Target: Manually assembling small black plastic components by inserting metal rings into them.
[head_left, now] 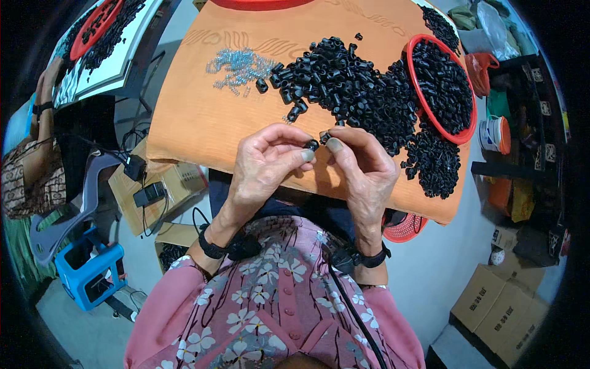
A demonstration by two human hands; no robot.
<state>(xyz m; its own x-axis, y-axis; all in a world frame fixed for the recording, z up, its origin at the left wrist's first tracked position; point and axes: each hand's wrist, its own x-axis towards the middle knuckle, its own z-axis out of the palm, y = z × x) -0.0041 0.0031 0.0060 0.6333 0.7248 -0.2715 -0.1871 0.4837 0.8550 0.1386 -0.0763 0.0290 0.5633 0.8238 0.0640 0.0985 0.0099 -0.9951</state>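
Above the near edge of the orange-covered table [190, 123], my two hands are close together. My left hand [267, 158] pinches a small black plastic cap [311, 145] between thumb and forefinger. Between my right thumb and forefinger is another small dark piece [325, 136], mostly covered by my right hand [367, 165]. The two pieces are near each other; whether they touch I cannot tell. Just beyond my hands lie a few loose black parts [298, 109], a large heap of black cylindrical caps [332, 74] and a scatter of small metal springs [241, 66].
A red basket [472, 126] full of black parts stands at the table's right, with a pile of smaller black pieces [433, 163] beside it. A co-worker's arm [44, 98] reaches over another table at left. Cartons [501, 313] and a blue stool [89, 270] stand on the floor.
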